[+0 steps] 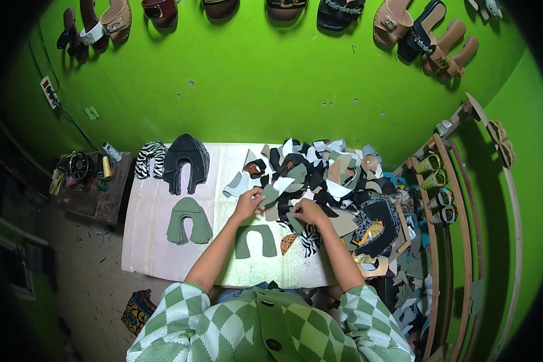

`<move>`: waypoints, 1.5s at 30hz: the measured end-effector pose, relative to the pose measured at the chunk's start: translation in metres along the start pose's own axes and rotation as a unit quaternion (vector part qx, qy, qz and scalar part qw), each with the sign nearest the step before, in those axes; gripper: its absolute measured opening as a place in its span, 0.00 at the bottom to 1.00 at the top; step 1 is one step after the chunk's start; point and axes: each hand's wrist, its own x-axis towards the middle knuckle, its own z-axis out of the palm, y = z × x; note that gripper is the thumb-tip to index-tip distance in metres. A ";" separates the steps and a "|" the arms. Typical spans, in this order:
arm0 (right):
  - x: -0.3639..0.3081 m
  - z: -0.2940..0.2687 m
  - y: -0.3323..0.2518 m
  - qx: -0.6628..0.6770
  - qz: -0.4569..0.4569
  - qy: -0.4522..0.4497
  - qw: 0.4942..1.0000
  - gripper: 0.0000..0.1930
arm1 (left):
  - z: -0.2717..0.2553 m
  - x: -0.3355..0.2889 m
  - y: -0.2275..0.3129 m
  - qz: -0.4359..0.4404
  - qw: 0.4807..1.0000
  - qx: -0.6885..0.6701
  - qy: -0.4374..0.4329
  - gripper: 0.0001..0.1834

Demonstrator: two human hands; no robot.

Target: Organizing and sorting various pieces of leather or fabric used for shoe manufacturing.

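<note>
My left hand pinches a small grey-green cut piece at the edge of a heap of cut shoe-upper pieces on the white work board. Just to its right, my right hand is closed on the edge of another green piece from the same heap. Below my hands a single olive U-shaped upper piece lies flat. A stack of olive U-shaped pieces sits to the left, with a black stack and a zebra-print stack behind it.
A small wooden table at the left carries thread spools and tools. A wooden rack with sandals stands at the right, offcuts piled beside it. Sandals hang on the green wall. A patterned bag lies on the floor.
</note>
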 end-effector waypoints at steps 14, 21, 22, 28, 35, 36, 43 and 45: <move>0.020 0.078 -0.048 0.342 -0.074 -0.138 0.927 0.32 | -0.042 -0.050 -0.047 -0.019 0.984 0.085 -0.153 0.10; 0.025 0.098 -0.034 0.437 -0.031 -0.065 0.896 0.10 | -0.051 -0.061 -0.063 -0.108 0.991 0.038 -0.066 0.08; 0.025 0.102 -0.036 0.437 -0.031 -0.066 0.897 0.10 | -0.051 -0.061 -0.072 -0.089 0.995 0.010 -0.038 0.06; 0.025 0.141 -0.027 0.341 0.041 0.057 0.937 0.06 | -0.044 -0.063 -0.104 -0.105 0.991 0.082 0.031 0.06; 0.024 0.145 -0.034 0.208 0.053 0.167 0.962 0.09 | -0.033 -0.073 -0.098 -0.127 0.928 0.332 0.114 0.10; 0.024 0.145 -0.036 0.208 0.052 0.167 0.962 0.09 | -0.032 -0.074 -0.098 -0.127 0.928 0.331 0.115 0.10; 0.023 0.141 -0.046 0.187 0.083 0.186 0.961 0.09 | -0.028 -0.075 -0.096 -0.134 0.906 0.376 0.142 0.11; 0.024 0.141 -0.047 0.180 0.088 0.185 0.962 0.09 | -0.025 -0.073 -0.095 -0.144 0.897 0.394 0.142 0.11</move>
